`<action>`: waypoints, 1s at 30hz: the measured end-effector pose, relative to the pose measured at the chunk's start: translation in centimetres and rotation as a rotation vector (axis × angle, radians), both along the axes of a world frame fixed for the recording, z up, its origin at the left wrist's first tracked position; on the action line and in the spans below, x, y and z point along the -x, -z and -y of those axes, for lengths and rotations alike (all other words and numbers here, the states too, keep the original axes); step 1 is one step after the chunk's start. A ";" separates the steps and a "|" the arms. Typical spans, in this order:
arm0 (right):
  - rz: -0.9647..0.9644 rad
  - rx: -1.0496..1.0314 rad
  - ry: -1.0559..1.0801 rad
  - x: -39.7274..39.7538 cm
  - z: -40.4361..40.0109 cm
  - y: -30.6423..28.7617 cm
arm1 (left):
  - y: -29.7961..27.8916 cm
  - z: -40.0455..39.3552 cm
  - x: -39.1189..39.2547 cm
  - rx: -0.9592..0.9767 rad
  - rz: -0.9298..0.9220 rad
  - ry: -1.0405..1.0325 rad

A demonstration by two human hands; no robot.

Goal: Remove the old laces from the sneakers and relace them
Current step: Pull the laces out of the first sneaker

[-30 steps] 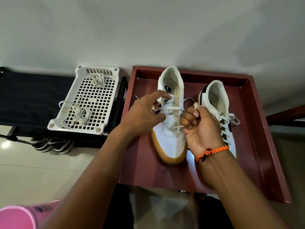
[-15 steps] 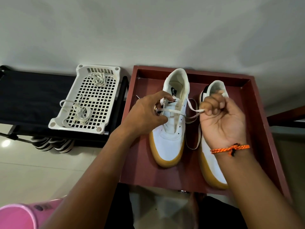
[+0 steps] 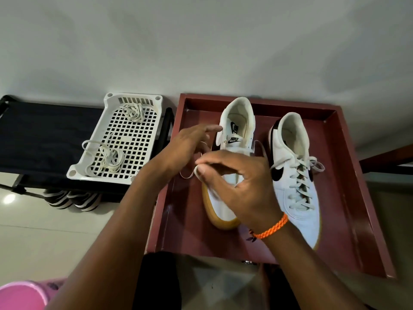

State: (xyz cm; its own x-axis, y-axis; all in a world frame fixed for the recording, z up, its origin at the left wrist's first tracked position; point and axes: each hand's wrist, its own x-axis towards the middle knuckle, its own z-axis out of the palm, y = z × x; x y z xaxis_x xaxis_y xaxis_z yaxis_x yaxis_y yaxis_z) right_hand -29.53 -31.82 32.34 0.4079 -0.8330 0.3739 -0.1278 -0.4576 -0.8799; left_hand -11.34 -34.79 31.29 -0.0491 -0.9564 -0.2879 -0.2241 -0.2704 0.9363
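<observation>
Two white sneakers with gum soles stand in a dark red tray. The right sneaker is fully laced. The left sneaker is partly hidden under my right hand, which reaches across its lace area to the left. Thumb and forefinger of that hand pinch a white lace at the sneaker's left side; a slack loop of it hangs below. My left hand hovers beside the tongue with its fingers stretched toward the shoe. Another strand of the lace shows at the sneaker's right eyelets.
A white perforated basket left of the tray holds two bundles of loose white laces. It rests on a black rack with striped shoes beneath. A pink object is at the bottom left.
My right hand crossed from the sneaker's right side over to its left, taking the lace with it. My left hand's fingers straightened and drew back from the eyelets.
</observation>
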 end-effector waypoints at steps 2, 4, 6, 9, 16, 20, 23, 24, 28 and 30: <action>-0.095 0.043 -0.079 -0.5 -0.2 0.5 | -0.3 -0.3 -0.2 -0.106 -0.104 0.038; -0.289 0.006 -0.217 -0.3 0.0 1.2 | -0.4 -0.5 -0.3 -0.171 -0.114 0.098; -0.420 -0.088 -0.326 0.2 0.3 1.4 | -0.6 -0.7 -0.2 -0.198 -0.019 0.166; -0.331 -0.165 -0.297 1.1 0.9 0.9 | -1.2 -0.9 0.5 -0.179 0.045 0.210; -0.186 -0.165 -0.060 2.1 2.2 -0.2 | -1.4 -1.0 1.0 -0.134 -0.048 0.210; -0.522 0.029 0.137 3.0 2.8 0.7 | -1.3 -0.9 0.9 -0.029 -0.162 0.173; -0.519 0.107 0.148 2.5 2.7 1.4 | -0.9 -0.7 1.8 0.145 -0.121 0.125; -0.487 0.126 0.167 2.5 2.8 1.3 | -0.8 -0.6 2.2 0.206 -0.100 0.088; -0.251 -0.024 0.149 3.2 3.5 0.1 | -0.9 -0.8 4.0 0.304 -0.198 -0.019; -0.085 -0.181 0.083 3.5 3.6 -0.7 | -1.5 -1.0 4.8 0.240 -0.344 0.035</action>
